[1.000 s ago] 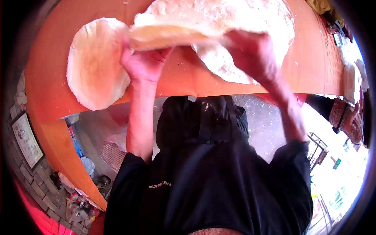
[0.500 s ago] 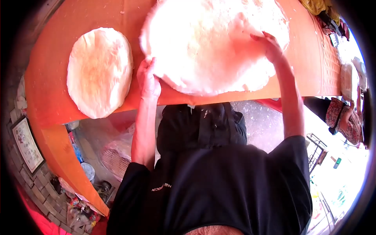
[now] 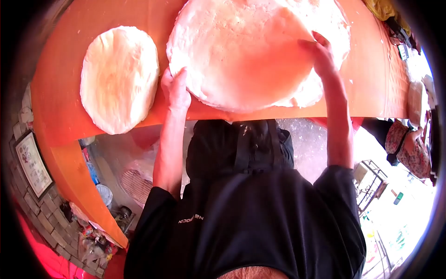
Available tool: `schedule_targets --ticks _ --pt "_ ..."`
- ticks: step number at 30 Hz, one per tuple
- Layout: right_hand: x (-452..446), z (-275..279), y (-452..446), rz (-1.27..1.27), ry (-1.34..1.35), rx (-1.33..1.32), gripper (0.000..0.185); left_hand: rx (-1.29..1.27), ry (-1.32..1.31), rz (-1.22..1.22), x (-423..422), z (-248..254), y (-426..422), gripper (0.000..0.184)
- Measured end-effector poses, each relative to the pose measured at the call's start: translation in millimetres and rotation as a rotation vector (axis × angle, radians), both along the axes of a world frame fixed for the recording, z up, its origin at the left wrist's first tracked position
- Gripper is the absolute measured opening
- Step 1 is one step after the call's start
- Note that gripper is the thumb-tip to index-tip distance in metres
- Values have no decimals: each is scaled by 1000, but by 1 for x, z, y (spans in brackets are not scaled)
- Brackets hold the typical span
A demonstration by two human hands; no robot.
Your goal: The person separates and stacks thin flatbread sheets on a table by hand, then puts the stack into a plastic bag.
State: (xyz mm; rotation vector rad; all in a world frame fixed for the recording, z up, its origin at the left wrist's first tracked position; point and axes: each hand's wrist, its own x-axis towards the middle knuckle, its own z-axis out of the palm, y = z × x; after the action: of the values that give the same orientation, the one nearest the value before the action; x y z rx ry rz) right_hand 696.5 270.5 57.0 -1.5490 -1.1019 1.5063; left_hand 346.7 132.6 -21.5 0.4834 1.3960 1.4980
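Observation:
A large round flatbread lies at the top middle of the orange table, over at least one more flatbread whose edge shows on the right. My left hand is closed on the left rim, thumb on top and the other fingers partly hidden. On the opposite side my right hand pinches the right edge of the upper flatbread, which looks slightly raised there. A smaller oval flatbread rests by itself to the left of my left hand.
The orange table curves round on the left. A framed sheet stands against bricks at lower left. Another person's patterned sleeve shows at the right, above a metal rack. Yellow cloth lies at the far right corner.
The upper flatbread's right edge now stands out from the one beneath, near my right hand. Both hands keep their hold with little movement. Glare on the bread has lessened.

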Motion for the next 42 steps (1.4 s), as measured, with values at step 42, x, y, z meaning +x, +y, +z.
schedule_targets --ticks 42 --pt "-393 -36 -5 652 -509 612 39 -7 26 642 -285 34 -129 60"
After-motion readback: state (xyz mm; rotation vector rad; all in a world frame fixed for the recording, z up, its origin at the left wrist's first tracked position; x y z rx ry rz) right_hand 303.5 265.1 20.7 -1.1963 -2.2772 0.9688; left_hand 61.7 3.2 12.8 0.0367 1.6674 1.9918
